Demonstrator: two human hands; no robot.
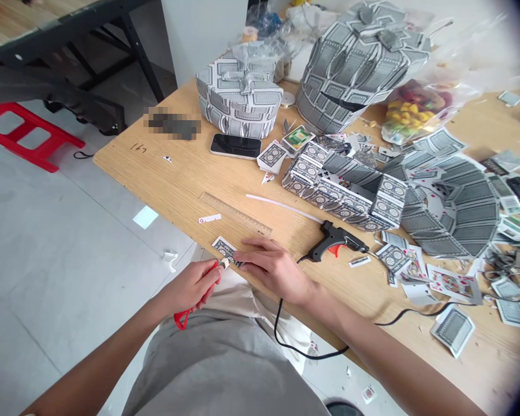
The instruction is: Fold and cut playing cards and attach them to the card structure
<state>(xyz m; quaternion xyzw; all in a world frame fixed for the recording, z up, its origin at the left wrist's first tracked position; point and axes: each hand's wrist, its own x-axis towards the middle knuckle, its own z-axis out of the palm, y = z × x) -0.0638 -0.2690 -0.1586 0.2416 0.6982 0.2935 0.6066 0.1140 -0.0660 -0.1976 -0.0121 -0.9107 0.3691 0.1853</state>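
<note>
Two hands, left hand (190, 287) hiding red scissors (182, 316), right hand (274, 267) covering card (223, 248)

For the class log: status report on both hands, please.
Left hand gripping red-handled scissors. Right hand pinning playing card at table edge. Ruler just beyond.

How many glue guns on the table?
1. The black glue gun lies near the table's front edge, right of the right hand. Card clutter could hide another.
</note>
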